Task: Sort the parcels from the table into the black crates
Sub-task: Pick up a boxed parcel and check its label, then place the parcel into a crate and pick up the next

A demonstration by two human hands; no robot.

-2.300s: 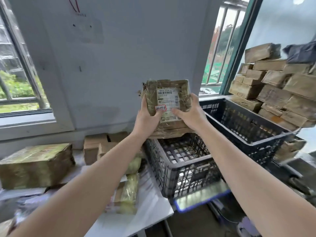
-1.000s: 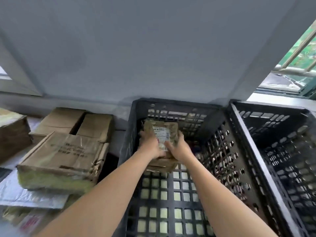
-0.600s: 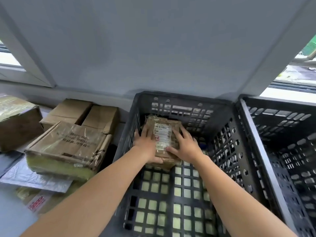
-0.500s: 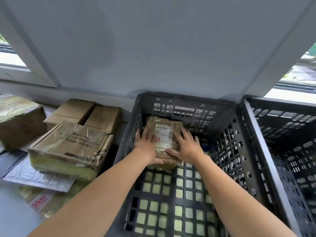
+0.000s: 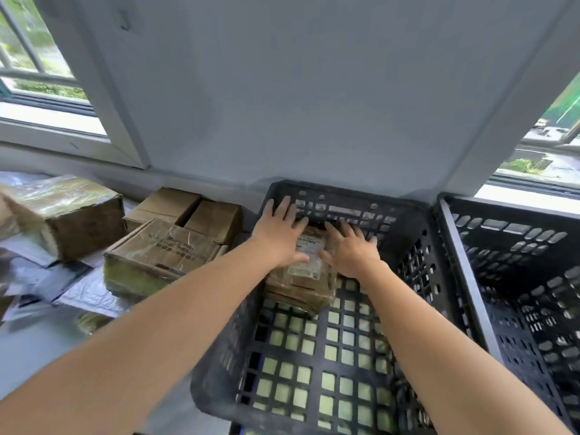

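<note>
A brown taped parcel [image 5: 303, 282] with a white label lies on the floor of the near black crate [image 5: 317, 365], against its far wall. My left hand [image 5: 277, 233] hovers over the parcel's left part with fingers spread straight. My right hand [image 5: 350, 251] is flat over its right part, fingers also straight. Whether the palms still touch the parcel is unclear. A second black crate [image 5: 514, 277] stands to the right, with nothing visible inside.
On the table at left are several brown parcels: a taped box [image 5: 160, 257], two cartons [image 5: 185, 210] behind it, a large wrapped box [image 5: 62, 215] and grey mailer bags [image 5: 78, 290]. A wall and two windows stand close behind the crates.
Both hands carried the parcel down into the near crate and set it on the floor. Their fingers have since straightened and slid forward off its sides.
</note>
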